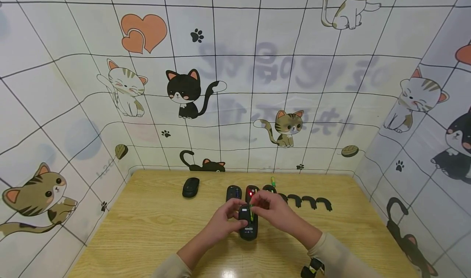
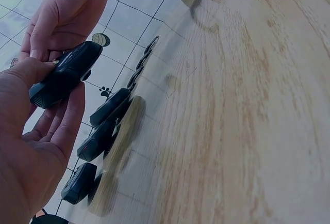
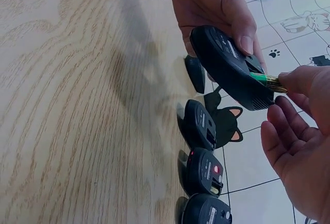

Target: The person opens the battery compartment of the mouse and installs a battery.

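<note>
A black computer mouse [image 1: 249, 229] is held underside up above the table by my left hand [image 1: 222, 220], thumb on one side and fingers on the other. My right hand [image 1: 274, 210] pinches the gold end of a green-and-gold battery [image 3: 265, 81] between thumb and finger. In the right wrist view, the battery's green part lies at the open battery slot of the mouse; how deep it sits I cannot tell. From the left wrist side, the mouse [image 2: 67, 74] shows its dark shell, and the battery is mostly hidden.
Behind the hands stand a mouse [image 1: 234, 192], a mouse with a red light [image 1: 251, 192] and another mouse [image 1: 270, 188]. A battery [image 1: 273, 181] and curved black covers [image 1: 324, 203] are near them. One mouse [image 1: 191, 187] lies left. Beside the right sleeve is a black object [image 1: 309, 271].
</note>
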Motion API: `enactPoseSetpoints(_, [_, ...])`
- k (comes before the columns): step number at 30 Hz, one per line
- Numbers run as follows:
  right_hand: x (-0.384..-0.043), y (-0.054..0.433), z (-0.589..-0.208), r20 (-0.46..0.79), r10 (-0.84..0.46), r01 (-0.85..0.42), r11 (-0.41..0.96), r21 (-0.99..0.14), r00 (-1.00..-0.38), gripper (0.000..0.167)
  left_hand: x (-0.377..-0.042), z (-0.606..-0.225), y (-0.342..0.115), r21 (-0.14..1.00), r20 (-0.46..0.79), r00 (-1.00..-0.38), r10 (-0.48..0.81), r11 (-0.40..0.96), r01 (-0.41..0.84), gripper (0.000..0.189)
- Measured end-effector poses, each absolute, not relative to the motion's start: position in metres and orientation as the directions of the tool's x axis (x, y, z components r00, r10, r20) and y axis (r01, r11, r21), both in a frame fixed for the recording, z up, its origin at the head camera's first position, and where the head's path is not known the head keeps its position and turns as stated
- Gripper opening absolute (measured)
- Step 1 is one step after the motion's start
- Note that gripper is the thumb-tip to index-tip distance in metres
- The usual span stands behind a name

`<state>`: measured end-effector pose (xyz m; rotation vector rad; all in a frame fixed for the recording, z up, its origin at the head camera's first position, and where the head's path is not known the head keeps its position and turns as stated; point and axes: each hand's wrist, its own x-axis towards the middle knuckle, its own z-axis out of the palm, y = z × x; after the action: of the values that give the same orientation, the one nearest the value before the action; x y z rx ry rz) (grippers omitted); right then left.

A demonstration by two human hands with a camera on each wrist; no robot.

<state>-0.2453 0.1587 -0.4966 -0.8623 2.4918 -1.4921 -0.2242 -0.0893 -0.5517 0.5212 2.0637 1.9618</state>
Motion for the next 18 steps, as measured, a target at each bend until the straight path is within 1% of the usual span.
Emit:
enactPoseSetpoints(6, [-0.245,0.158,-0.499,0.183,-0.523,-0.422,0.384,-0.821,-0.832,0.009,-0.224,-0.55,-0.089,0.994,0.076,-0.911,0.405,0.042,0.102,0.053])
enactPoseSetpoints(13, [-0.245,0.159,-0.503,0.176,-0.509,-0.413,0.401,-0.818,-0.843,0.014,-0.225,-0.552,-0.089,0.992,0.086,-0.913,0.4,0.049,0.114,0.052])
enactPoseSetpoints(18, [-0.244,0.159,-0.507,0.19,-0.507,-0.421,0.391,-0.818,-0.841,0.008,-0.225,-0.552,-0.089,0.991,0.096,-0.912,0.4,0.051,0.127,0.053])
